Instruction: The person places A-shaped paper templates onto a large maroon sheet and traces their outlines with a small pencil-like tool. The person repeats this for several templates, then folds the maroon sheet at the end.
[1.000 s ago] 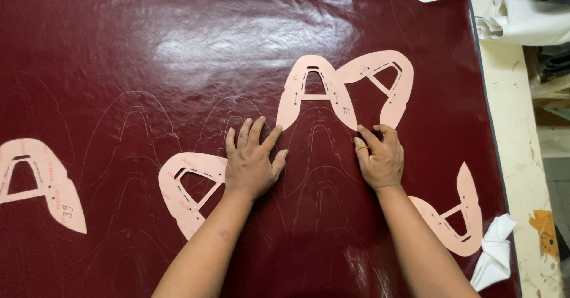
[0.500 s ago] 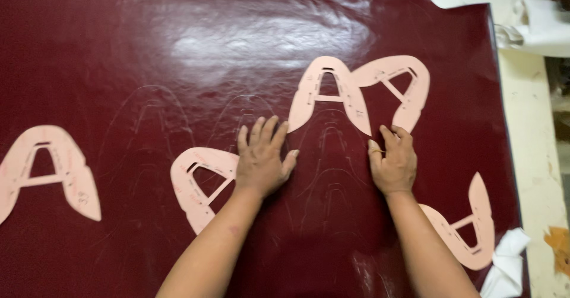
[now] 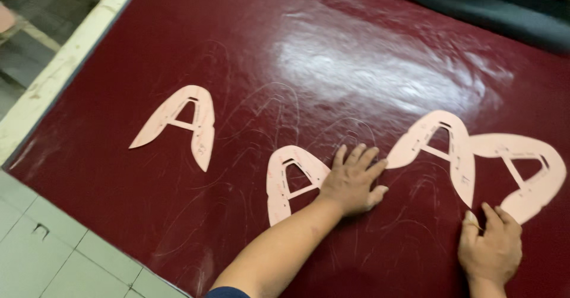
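Hands lay palm-down on a glossy maroon leather sheet (image 3: 178, 43): the left hand (image 3: 353, 180) was spread flat, fingers slightly fanned, gripping nothing, its heel on the edge of one pink A-shaped pattern piece (image 3: 292, 180) and its fingertips close to a second pattern piece (image 3: 436, 146). The right hand (image 3: 490, 247) rested loosely curled, fingertips beside the overlapping third pattern piece (image 3: 525, 173); a fourth piece (image 3: 181, 121) lay well apart to the left.

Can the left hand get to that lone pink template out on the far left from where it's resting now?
Probably yes. The left hand lies flat beside the middle template; only bare maroon sheet lies between it and the far-left template.
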Motion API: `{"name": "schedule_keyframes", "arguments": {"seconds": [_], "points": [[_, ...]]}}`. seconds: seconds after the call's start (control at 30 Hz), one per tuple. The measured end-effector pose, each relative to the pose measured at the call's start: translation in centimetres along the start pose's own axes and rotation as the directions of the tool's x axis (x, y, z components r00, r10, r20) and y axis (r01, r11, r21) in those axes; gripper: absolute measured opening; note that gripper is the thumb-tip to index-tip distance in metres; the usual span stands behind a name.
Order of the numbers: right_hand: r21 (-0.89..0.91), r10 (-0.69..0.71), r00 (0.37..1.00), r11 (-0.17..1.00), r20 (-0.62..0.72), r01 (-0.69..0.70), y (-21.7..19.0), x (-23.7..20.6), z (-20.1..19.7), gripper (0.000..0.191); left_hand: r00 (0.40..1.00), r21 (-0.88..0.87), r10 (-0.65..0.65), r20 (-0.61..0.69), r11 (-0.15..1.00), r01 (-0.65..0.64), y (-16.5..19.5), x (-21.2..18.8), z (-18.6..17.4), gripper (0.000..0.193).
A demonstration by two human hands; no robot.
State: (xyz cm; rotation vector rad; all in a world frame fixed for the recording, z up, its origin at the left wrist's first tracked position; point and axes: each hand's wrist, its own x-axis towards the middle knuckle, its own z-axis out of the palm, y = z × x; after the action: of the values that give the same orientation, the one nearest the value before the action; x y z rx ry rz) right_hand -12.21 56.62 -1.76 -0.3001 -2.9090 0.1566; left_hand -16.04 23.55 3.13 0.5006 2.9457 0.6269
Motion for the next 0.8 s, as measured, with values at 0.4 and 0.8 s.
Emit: {"name": "schedule_keyframes", "arguments": {"seconds": [0.4,0.8], "points": [[0.022,-0.026,0.998,0.999,-0.064,0.028,0.74,-0.18,0.99,0.044,1.000,-0.051,-0.012,-0.011,0.999,0.011,-0.13,-0.51,-0.33,0.068],[0.009,-0.006,1.000,1.000,-0.026,0.007,0.42,0.00,0.53,0.048,1.000,-0.043,-0.007,-0.012,0.999,0.006,-0.03,-0.28,-0.30,0.067]]}}
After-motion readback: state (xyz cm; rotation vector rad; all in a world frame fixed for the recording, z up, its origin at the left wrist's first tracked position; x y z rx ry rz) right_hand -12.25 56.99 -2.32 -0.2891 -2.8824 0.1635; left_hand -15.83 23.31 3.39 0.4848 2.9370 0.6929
